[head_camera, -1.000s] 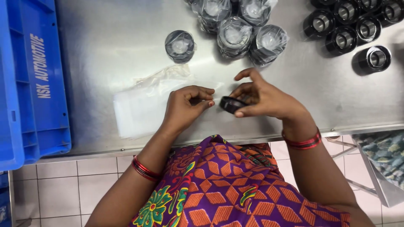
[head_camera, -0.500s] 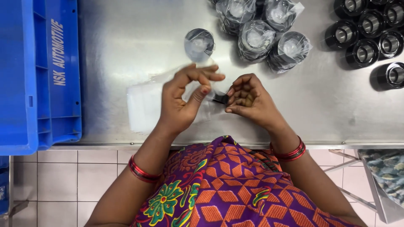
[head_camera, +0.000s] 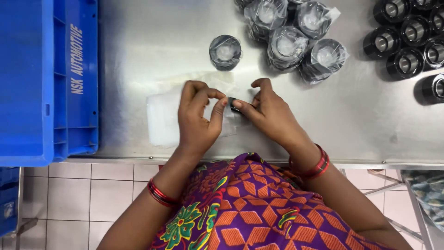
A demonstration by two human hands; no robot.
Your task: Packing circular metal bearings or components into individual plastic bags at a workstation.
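Two hands meet over a brushed steel table (head_camera: 138,55). Beneath the left hand (head_camera: 196,122) lies a stack of thin clear plastic bags (head_camera: 162,118), probably limp and slippery, best taken by an edge. Between the fingertips sits a small black cylindrical metal part (head_camera: 233,105), likely rigid and dense; the right hand (head_camera: 268,113) pinches it, while the left fingers (head_camera: 217,109) curl nearly closed, seemingly nipping film.

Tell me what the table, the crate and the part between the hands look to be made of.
Table: likely stainless steel, brushed, with dull streaky reflections. Crate: blue moulded plastic, ribbed walls, even matte colour. Small black part between left hand and right hand: dark and glossy, perhaps metal or rubber; mostly hidden. Bags beneath: thin clear plastic film.
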